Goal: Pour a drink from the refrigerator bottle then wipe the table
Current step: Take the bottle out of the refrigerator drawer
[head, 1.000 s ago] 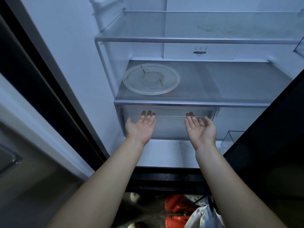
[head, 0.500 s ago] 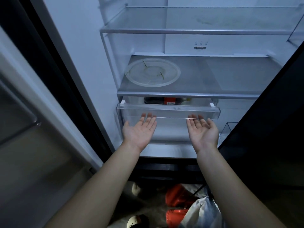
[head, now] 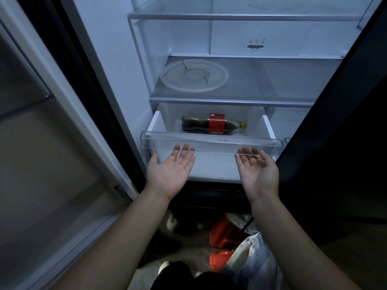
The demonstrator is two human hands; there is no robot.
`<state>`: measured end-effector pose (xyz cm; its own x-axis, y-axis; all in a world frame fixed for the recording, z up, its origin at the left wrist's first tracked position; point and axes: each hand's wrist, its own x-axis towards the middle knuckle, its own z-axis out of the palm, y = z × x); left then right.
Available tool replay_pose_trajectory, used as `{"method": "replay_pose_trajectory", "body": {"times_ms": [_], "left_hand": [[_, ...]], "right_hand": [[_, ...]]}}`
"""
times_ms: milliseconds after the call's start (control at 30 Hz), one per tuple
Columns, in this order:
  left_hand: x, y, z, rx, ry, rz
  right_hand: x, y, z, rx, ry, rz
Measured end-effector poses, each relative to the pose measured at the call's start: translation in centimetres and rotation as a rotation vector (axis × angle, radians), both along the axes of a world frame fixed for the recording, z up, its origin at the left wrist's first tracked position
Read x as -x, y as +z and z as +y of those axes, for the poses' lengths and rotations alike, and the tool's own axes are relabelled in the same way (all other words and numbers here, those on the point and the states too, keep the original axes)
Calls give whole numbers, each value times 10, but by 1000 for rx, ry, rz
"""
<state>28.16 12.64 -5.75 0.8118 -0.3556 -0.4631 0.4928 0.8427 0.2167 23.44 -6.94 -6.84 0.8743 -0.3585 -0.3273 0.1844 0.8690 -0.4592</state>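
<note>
Btl point(head: 213, 126) flat in fridge drawer point(head: 211, 141)

The refrigerator point(head: 109, 59) stands open. Its white drawer point(head: 211, 141) is pulled out beneath a glass shelf point(head: 272, 84). In it a bottle point(head: 213, 126) of dark drink, with a red label, lies on its side, yellow cap to the right. The left hand point(head: 169, 174) and right hand point(head: 258, 174) are palm up, fingertips under the drawer's clear front lip. A round clear plate point(head: 194, 77) rests on the shelf.

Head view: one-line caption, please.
Left hand and right hand, palms up, at the front of the open drawer; a bottle lies inside.
</note>
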Motion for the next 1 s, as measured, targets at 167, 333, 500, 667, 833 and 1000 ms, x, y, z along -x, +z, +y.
{"method": "replay_pose_trajectory", "body": {"times_ms": [167,333,500,667,833,1000], "left_hand": [[16,0,4,-14,-11,20],[28,1,13,8,-24,20],[38,6,20,15,-40,42],[42,10,20,-53,-76,32],[46,22,31,-447,-371,-163],[44,41,26,-1371,-287,-789]], "right_hand": [[14,1,6,5,0,-1],[27,2,9,34,9,1],[35,-2,16,66,-25,64],[40,5,16,84,-35,131],[60,10,10,588,191,373],[71,28,8,1621,-17,252]]}}
